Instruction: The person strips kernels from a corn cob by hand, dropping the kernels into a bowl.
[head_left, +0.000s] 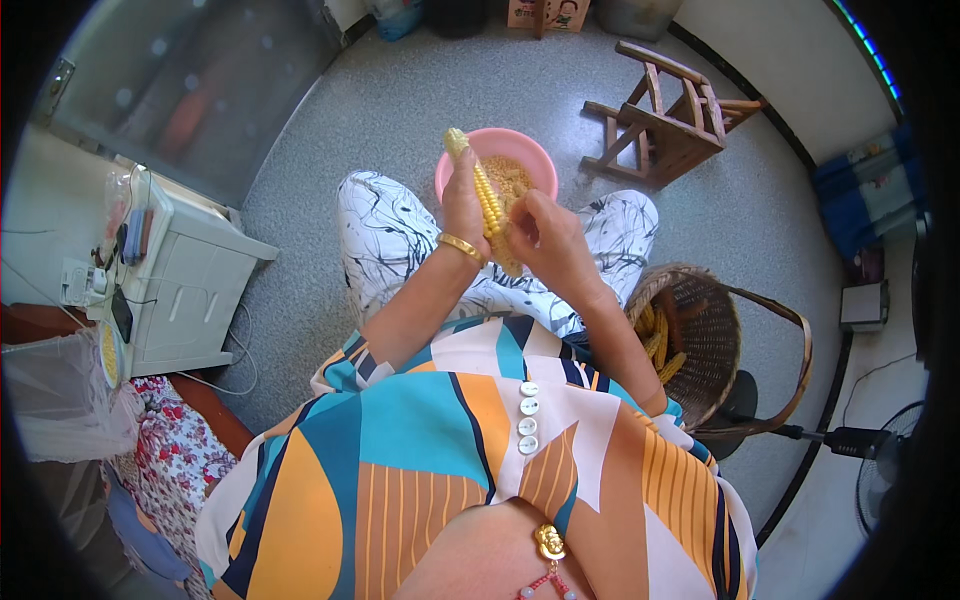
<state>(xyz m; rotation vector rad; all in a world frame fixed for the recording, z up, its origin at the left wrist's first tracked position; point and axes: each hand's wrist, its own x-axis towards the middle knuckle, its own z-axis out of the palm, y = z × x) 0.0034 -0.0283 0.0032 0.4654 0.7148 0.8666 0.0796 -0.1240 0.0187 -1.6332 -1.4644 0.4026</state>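
My left hand (463, 199), with a gold bangle on its wrist, is wrapped around a yellow ear of corn (487, 202). The ear slants over my lap, its pale tip pointing away from me. Kernel rows remain along its middle, while the lower end looks bare. My right hand (551, 236) has its curled thumb and fingers pressed against the ear's right side; the fingertips are partly hidden. Beyond my hands, a pink plastic basin (551, 157) on the floor holds loose corn kernels (511, 171).
At my right stands a wicker basket (709, 337) with ears of corn (656, 337) and a tall handle. A wooden chair (660, 124) lies tipped over ahead right. A white plastic cabinet (191, 277) is at left, with a cable on the floor. A fan (885, 450) stands behind the basket.
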